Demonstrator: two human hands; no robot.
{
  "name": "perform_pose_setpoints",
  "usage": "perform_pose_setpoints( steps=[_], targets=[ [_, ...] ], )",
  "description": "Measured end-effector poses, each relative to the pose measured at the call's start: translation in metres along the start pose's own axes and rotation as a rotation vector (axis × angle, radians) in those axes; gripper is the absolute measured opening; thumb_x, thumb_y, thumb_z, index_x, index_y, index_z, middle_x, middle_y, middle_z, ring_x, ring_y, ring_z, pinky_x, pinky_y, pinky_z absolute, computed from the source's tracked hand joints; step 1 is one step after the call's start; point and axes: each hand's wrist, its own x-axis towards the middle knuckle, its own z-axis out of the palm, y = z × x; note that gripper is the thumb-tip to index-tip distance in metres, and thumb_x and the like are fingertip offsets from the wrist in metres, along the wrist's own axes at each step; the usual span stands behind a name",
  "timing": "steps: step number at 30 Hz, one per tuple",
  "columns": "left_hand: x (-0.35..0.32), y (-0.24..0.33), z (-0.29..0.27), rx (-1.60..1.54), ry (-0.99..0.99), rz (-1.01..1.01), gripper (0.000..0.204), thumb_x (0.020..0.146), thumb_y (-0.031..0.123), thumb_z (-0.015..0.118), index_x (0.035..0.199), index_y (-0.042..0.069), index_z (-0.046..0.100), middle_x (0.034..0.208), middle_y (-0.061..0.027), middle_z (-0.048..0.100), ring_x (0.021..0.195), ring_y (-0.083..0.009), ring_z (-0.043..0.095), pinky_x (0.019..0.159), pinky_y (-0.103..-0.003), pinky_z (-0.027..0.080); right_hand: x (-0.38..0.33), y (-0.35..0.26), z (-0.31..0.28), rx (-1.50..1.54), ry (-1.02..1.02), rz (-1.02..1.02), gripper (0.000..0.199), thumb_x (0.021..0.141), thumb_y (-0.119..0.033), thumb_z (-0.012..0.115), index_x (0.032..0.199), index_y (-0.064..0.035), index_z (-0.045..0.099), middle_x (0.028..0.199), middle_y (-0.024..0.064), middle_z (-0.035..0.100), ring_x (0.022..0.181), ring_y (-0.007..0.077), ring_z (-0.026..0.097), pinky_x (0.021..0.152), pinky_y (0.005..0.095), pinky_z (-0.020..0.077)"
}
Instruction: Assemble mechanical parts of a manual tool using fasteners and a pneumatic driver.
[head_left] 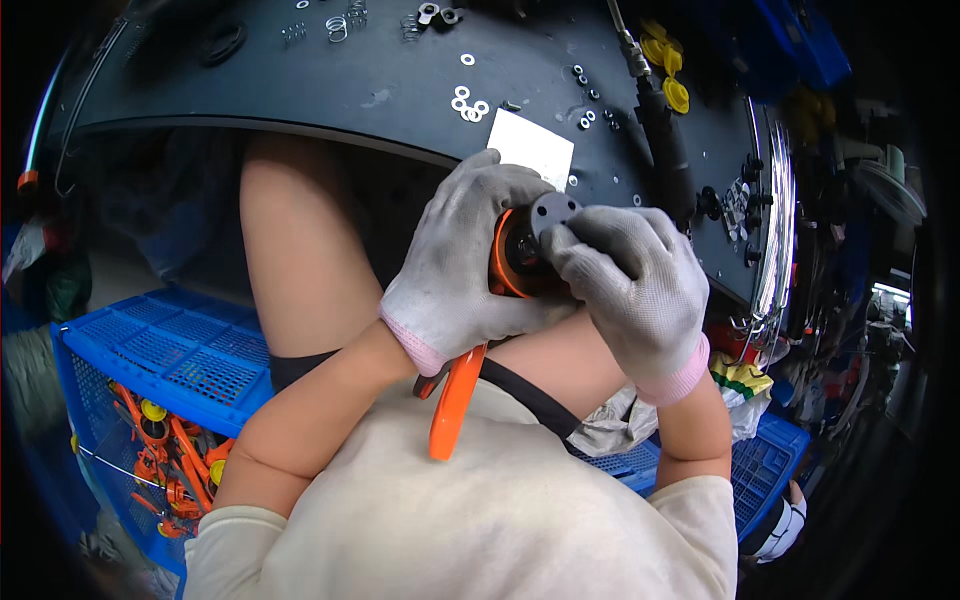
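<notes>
Both my hands wear grey gloves with pink cuffs and meet in front of me, just off the bench edge. My left hand (450, 240) is wrapped round the ring-shaped head of an orange-handled tool (458, 405), whose handle points down toward my shirt. Inside the orange ring sits a black round part (522, 245). At the top of the head is a dark grey disc with small holes (553, 210). The thumb and fingers of my right hand (640, 280) pinch the disc's near right edge. Whether the disc is seated on the black part, I cannot tell.
On the dark bench (250, 80) lie a white card (545, 150), several washers (468, 108), coil springs (337, 30) and yellow caps (676, 95). A black power driver (662, 140) hangs at right. Blue crates (180, 350) flank my legs; the left holds orange tools (185, 460).
</notes>
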Motion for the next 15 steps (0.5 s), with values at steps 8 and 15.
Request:
perform_pose_setpoints(
  steps=[8,15],
  targets=[
    [0.002,0.002,0.001,-0.052,0.034,0.005,0.068,0.057,0.030,0.082,0.115,0.010,0.052,0.119,-0.0100,0.055,0.125,-0.0397,0.043,0.106,-0.048,0.033,-0.003,0.004,-0.003,0.081,-0.056,-0.010,0.037,0.069,-0.008,0.066,0.106,-0.0122,0.067,0.100,0.0042,0.064,0.090,0.0232,0.064,0.073,0.0322,0.0522],
    [0.001,0.002,-0.002,-0.059,0.017,0.011,0.066,0.057,0.029,0.081,0.113,0.010,0.052,0.116,-0.0103,0.056,0.120,-0.0380,0.047,0.105,-0.047,0.035,-0.012,0.003,0.000,0.190,-0.108,-0.060,0.035,0.069,-0.004,0.068,0.104,-0.0033,0.069,0.100,0.0090,0.058,0.092,0.0282,0.062,0.072,0.0370,0.0548]
  ],
)
